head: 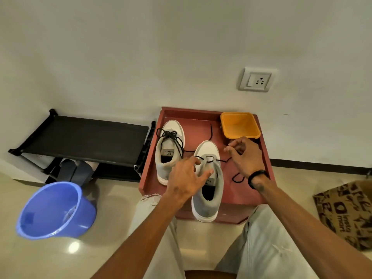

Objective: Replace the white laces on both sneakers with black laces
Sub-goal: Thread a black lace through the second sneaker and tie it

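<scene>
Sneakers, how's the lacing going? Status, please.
Left hand steadies near sneaker; right hand pinches black lace. Far sneaker already laced. Nothing blocking.

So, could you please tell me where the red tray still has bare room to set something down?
A bare strip of the red tray lies between the left sneaker and the yellow tub. Around the right sneaker it is crowded by both hands and the black lace.

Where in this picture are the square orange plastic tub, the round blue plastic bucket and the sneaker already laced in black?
Square orange plastic tub (239, 125): head view, inner floor.
Round blue plastic bucket (54, 210): head view, inner wall.
Sneaker already laced in black (174, 125): head view, white toe cap.
</scene>
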